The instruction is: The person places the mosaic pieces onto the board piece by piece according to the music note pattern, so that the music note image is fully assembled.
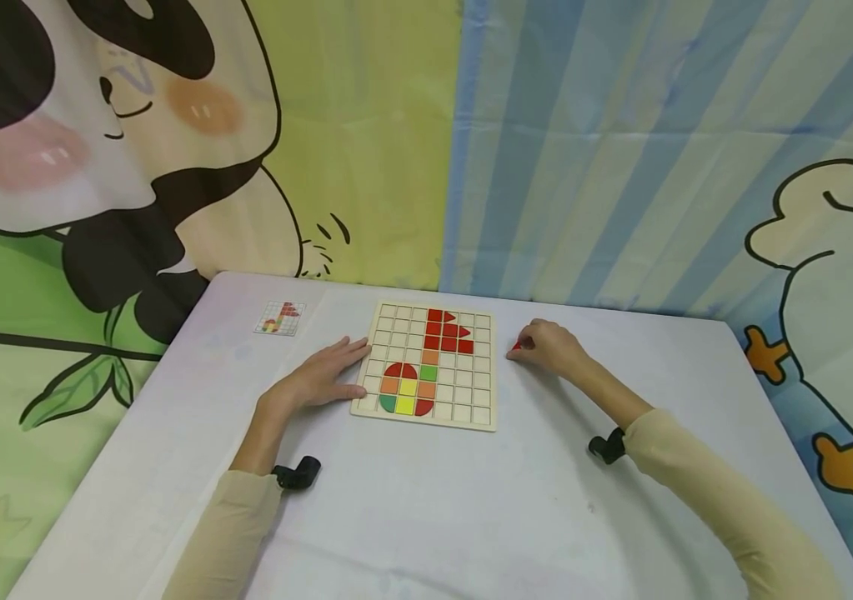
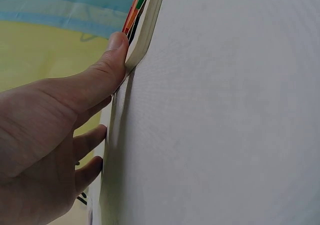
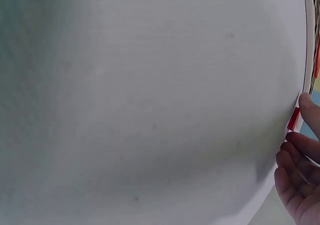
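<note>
A wooden grid board point(image 1: 464, 379) lies on the table, with red, orange, yellow and green tiles filling some of its squares. My left hand point(image 1: 323, 375) rests at the board's left edge, fingers fairly straight and thumb near the lower left corner. In the left wrist view, the thumb of that hand point(image 2: 75, 100) touches the board's rim point(image 2: 150, 30). Right of the board, my right hand point(image 1: 549, 346) pinches a small red tile point(image 1: 517, 345) low over the table. The right wrist view shows this red tile point(image 3: 294, 119) between thumb and fingers; its full shape is partly hidden.
A small printed pattern card point(image 1: 280, 318) lies at the table's back left, showing a coloured figure on a grid. The white table point(image 1: 426, 517) meets a cartoon-printed curtain point(image 1: 366, 150) at the back. A black wrist camera point(image 1: 298, 473) sits at each forearm.
</note>
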Motion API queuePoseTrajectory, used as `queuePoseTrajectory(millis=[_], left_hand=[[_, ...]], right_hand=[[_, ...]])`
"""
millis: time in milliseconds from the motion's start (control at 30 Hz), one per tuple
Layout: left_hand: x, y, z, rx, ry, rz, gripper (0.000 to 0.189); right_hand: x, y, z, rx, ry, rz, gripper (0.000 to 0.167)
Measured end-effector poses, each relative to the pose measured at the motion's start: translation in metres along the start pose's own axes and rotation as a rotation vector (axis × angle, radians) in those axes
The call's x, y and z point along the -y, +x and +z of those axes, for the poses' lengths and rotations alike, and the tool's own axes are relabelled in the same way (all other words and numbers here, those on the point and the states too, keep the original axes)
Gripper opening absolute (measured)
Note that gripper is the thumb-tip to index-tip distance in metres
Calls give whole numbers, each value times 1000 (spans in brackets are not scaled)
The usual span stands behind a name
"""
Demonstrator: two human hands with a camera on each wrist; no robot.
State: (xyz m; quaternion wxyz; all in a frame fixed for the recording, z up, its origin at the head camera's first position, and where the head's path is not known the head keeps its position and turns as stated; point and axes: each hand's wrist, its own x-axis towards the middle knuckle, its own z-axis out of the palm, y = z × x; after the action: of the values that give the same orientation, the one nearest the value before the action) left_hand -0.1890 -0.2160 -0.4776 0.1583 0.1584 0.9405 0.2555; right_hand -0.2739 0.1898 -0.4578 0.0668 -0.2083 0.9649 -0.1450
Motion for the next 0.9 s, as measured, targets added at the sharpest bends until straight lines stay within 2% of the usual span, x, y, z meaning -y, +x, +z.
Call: queuePoseTrajectory(millis=[233, 433, 500, 600, 900], left_hand=[[-2, -1, -1, -6, -11, 8, 85], [-3, -2, -2, -2, -11, -1, 85], [-2, -2, -1, -1, -16, -4, 85], [-1, -2, -1, -3, -17, -11, 85], [-2, -1, -1, -2, -6, -6, 84]], right_hand=[[3, 2, 1, -16, -33, -5, 24], [16, 2, 2, -46, 87, -60, 23], [23, 3, 3, -42, 134, -86, 22], [34, 6, 5, -12, 148, -130, 22], [48, 15, 15, 22, 30, -199, 25]])
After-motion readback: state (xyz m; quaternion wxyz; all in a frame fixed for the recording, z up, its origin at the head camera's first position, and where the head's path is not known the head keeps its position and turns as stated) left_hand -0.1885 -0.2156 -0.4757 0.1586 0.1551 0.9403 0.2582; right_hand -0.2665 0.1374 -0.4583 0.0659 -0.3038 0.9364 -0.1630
